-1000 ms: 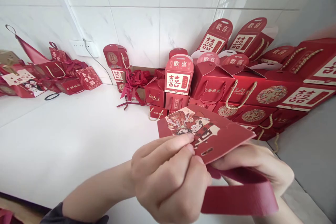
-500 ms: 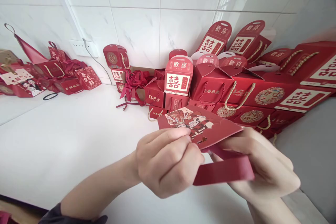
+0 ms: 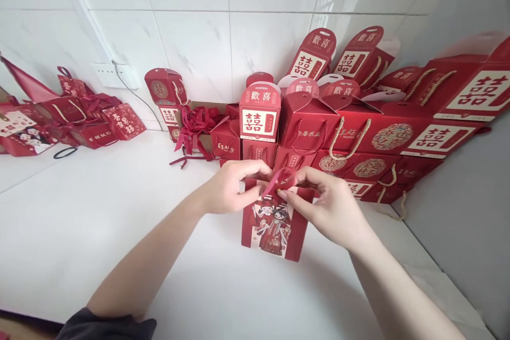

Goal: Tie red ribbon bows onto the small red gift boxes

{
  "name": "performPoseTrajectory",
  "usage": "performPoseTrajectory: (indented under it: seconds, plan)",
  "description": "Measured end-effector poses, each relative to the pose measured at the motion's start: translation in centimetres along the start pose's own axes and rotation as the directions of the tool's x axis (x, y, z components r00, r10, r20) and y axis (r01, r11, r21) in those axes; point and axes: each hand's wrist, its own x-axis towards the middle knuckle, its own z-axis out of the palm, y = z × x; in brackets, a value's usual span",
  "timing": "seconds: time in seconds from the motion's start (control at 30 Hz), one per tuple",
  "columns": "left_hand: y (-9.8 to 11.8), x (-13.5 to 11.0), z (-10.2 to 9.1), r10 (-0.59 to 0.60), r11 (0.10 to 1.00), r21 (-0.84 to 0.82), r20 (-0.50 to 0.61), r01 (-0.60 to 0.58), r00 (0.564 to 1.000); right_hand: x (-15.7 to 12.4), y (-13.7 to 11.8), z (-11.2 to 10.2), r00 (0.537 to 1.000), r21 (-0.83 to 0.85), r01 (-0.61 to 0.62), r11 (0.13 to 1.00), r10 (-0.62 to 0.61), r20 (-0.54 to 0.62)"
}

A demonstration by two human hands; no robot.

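A small red gift box (image 3: 274, 228) printed with a cartoon bride and groom stands upright on the white table (image 3: 99, 223). A dark red ribbon (image 3: 279, 178) loops above its top. My left hand (image 3: 229, 188) pinches the ribbon's left end at the box top. From the right, my right hand (image 3: 330, 207) pinches the ribbon's other end. Both hands have their fingers closed on the ribbon.
Many red gift boxes (image 3: 358, 133) with rope handles are stacked against the tiled wall behind and to the right. Loose red ribbons (image 3: 195, 127) lie in an open carton. More red bags (image 3: 79, 117) sit at the far left, under a wall socket (image 3: 115, 74).
The box was held up tilted close to me with a wide ribbon band below it. Now it stands upright on the table farther away, and both hands pinch the ribbon at its top.
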Motion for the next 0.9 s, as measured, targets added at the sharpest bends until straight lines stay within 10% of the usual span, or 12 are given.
performPoseTrajectory:
  seconds: [0.23, 0.5, 0.9]
  plan:
    - [-2.4, 0.7, 0.8, -0.345, 0.905, -0.198, 0.175, 0.376, 0.922, 1.6, 2.4, 2.1, 0.993, -0.026, -0.071, 0.997, 0.074, 0.097]
    - [-5.1, 1.1, 1.4, -0.360, 0.828, -0.329, 0.311, 0.455, 0.880, 1.8, 2.6, 0.5, 0.935, 0.225, -0.094, 0.970, 0.008, 0.353]
    - [-6.2, 1.1, 1.6, -0.278, 0.824, -0.363, 0.411, 0.436, 0.868, 1.5, 2.7, 2.4, 0.987, 0.295, 0.016, 0.955, 0.033, -0.160]
